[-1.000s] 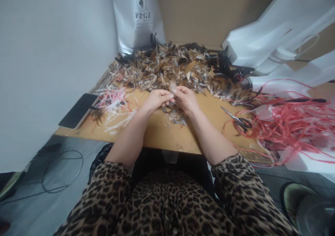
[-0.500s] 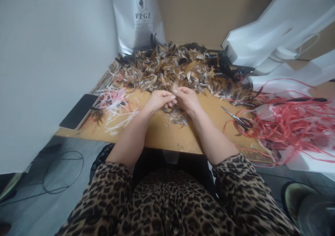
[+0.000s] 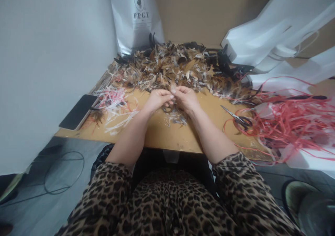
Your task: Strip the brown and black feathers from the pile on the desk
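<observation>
On the bench (image 3: 170, 138), a feather heap (image 3: 180, 66) lies just beyond both hands, red strips (image 3: 300, 124) to the right, scissors (image 3: 238, 118) nearer. The right hand (image 3: 186, 98) pinches a pale feather (image 3: 173, 85), its tip pointing away, heapward. The left hand's (image 3: 157, 100) fingertips meet the right's; their grip is unclear.

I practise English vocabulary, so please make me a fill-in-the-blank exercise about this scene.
The letters on the silver bag read ____.
The smartphone lies on the person's ____ side.
The sleeves have a ____ print.
The left hand and right hand meet beside a heap of ____.
Words: PPGZ; left; leopard; feathers.
</observation>
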The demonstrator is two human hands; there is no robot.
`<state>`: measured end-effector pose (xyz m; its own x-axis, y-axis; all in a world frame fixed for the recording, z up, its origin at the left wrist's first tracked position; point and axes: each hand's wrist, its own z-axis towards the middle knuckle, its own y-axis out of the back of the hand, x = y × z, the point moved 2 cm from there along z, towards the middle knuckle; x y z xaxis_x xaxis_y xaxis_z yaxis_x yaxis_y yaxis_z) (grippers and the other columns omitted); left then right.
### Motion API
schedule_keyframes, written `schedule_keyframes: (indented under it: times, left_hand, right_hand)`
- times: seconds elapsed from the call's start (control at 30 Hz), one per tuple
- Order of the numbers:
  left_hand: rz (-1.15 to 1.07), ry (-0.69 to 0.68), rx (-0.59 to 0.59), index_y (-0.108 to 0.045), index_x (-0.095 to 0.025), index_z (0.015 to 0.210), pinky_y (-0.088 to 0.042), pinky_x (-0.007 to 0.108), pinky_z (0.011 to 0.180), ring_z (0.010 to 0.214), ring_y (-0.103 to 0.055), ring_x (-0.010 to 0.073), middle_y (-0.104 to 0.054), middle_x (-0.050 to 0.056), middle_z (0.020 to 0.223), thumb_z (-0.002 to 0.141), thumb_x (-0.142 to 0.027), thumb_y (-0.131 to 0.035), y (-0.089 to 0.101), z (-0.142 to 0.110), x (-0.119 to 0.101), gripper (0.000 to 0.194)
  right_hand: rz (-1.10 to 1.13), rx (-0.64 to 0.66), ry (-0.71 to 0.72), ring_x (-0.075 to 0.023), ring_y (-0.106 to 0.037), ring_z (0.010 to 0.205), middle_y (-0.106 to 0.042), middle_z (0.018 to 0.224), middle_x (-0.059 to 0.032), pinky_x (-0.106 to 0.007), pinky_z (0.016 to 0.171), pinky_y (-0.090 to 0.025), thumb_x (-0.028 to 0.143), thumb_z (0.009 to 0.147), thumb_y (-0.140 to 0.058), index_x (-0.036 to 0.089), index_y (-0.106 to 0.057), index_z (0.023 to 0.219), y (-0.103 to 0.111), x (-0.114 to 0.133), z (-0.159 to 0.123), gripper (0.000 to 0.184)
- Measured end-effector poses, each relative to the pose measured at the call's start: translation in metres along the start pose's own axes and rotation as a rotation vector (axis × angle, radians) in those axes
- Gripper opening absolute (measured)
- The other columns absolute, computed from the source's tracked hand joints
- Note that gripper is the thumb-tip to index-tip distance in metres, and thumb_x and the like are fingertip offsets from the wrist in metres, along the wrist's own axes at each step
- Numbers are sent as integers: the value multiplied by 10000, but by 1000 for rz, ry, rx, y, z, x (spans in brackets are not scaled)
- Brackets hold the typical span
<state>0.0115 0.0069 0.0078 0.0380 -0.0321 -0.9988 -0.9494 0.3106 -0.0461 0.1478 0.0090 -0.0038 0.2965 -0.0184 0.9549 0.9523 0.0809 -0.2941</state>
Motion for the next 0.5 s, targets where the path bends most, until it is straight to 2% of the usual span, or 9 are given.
schedule_keyframes:
  times: [0.2,0.3,0.4,0.5]
  left_hand:
    - [-24,20,-32,-676,-96,696,-427,154,482,505,-559,43,-689,51,685,692,-215,-713,2,0,-4,125]
    - [-107,-5,-113,-660,-103,712,-408,134,464,492,-540,26,-686,34,686,702,-245,-721,12,2,-7,155]
    - [-217,-27,-226,-641,-116,759,-404,118,462,515,-557,18,-697,28,735,698,-289,-740,26,5,-8,208]
    - [-250,-43,-279,-626,-121,778,-410,116,465,534,-577,20,-704,27,764,686,-326,-757,35,7,-8,261]
  right_hand:
    - [-14,-24,32,-70,-504,503,-601,569,39,-215,515,-400,398,588,-808,188,-640,672,-1,3,1,282]
    - [-60,-103,94,-72,-490,529,-614,606,34,-217,524,-391,378,615,-785,195,-676,717,7,15,2,236]
    - [-216,-183,219,-81,-488,564,-615,613,35,-226,566,-399,327,649,-749,201,-690,704,18,27,4,150]
    - [-429,-177,316,-101,-512,611,-637,657,20,-258,640,-418,266,678,-704,198,-690,676,25,30,6,69]
